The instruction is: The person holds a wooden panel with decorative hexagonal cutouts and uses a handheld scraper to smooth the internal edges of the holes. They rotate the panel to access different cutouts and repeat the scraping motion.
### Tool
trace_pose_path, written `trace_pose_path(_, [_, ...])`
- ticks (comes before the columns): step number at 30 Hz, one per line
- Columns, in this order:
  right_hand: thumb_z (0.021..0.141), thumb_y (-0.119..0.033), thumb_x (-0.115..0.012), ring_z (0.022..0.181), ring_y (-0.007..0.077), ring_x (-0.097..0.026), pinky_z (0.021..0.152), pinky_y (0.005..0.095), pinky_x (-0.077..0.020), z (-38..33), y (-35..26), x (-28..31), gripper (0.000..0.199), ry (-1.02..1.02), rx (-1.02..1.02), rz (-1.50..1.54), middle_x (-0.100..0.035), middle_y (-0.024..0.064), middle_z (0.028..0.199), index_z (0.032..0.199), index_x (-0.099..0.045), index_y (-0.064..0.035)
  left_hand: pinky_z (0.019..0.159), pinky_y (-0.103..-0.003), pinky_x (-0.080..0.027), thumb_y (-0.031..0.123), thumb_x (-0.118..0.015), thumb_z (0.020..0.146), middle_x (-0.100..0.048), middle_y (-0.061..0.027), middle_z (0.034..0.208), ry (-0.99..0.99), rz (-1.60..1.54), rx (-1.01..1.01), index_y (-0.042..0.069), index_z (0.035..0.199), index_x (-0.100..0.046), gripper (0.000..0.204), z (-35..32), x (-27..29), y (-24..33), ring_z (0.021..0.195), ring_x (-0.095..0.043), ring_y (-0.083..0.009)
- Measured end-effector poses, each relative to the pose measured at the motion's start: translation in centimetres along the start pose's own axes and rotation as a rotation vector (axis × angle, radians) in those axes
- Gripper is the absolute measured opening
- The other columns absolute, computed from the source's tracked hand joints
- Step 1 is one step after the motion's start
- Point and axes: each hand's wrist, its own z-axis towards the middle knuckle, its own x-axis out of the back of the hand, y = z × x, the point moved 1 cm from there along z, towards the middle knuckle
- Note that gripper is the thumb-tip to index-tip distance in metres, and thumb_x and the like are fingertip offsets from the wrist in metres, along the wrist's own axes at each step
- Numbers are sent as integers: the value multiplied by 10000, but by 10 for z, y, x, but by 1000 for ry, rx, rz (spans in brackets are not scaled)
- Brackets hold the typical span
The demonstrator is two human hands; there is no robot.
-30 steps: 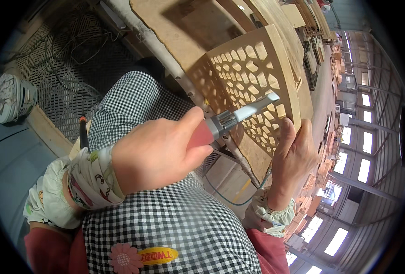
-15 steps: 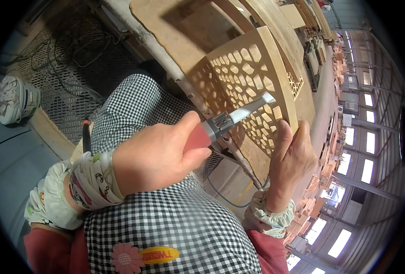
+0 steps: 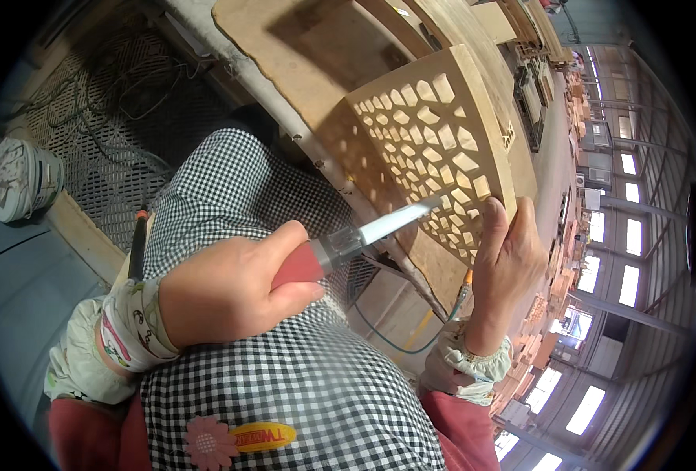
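My left hand [image 3: 230, 290] is wrapped round a red-handled tool [image 3: 299, 265] with a grey collar and a long, flat, pale metal blade. Its blade points away to the right, and the tip overlaps the holes of a wooden panel [image 3: 411, 129] in the picture; whether it touches cannot be told. Many-sided holes pierce that panel, which stands tilted on the workbench [image 3: 301, 74]. At the panel's near right corner, my right hand [image 3: 509, 255] grips the thick edge, thumb on the pierced face and fingers behind.
A teal hose [image 3: 399, 349] with an orange end hangs below the bench edge. Stacked boards [image 3: 532, 98] lie farther along the bench. On the left are a white bucket [image 3: 30, 184], an orange-tipped black rod [image 3: 138, 243] and cables over a perforated floor mat [image 3: 73, 145].
My left hand has drawn the tool back to the left and down, with the blade turned more edge-on. The panel has shifted slightly in my right hand's grip.
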Motion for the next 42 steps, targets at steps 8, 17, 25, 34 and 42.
trace_pose_path(8, [1055, -427, -651, 596, 336, -614, 559, 404, -444, -2, -2, 1, 403, 15, 15, 32, -613, 109, 660, 884, -576, -70, 566, -415, -526, 305, -672, 1015, -689, -184, 779, 10, -63, 231, 13, 1191, -485, 389, 34, -1, -1, 632, -692, -316])
trace_pose_path(17, [1055, -424, -651, 574, 359, -574, 547, 418, -424, 0, 1, 3, 398, 15, 34, 72, -556, 127, 638, 904, -588, -62, 551, -445, -548, 299, -624, 1039, -698, -208, 757, 61, 44, 134, -22, 1195, -457, 395, 57, -14, 1, 629, -704, -373])
trace_pose_path(25, [1036, -421, -674, 579, 365, -554, 541, 424, -411, -2, 5, 2, 387, 9, 56, 66, -533, 151, 661, 920, -589, -61, 591, -462, -572, 306, -622, 1038, -710, -251, 788, 91, 83, 105, -46, 1242, -456, 439, 70, -16, 3, 671, -723, -403])
trace_pose_path(34, [1030, -410, -681, 578, 375, -543, 543, 427, -410, -2, 11, 3, 390, 7, 53, 68, -525, 156, 660, 898, -569, -61, 624, -461, -583, 320, -628, 1035, -720, -249, 826, 62, 6, 176, -28, 1212, -475, 420, 60, -17, 2, 717, -736, -409])
trace_pose_path(42, [1033, -413, -679, 584, 379, -549, 542, 427, -410, 0, 9, 4, 394, 11, 64, 45, -534, 160, 661, 894, -568, -62, 632, -416, -566, 324, -634, 1035, -711, -196, 838, 39, -96, 150, -10, 1177, -495, 388, 63, -12, -3, 697, -720, -344])
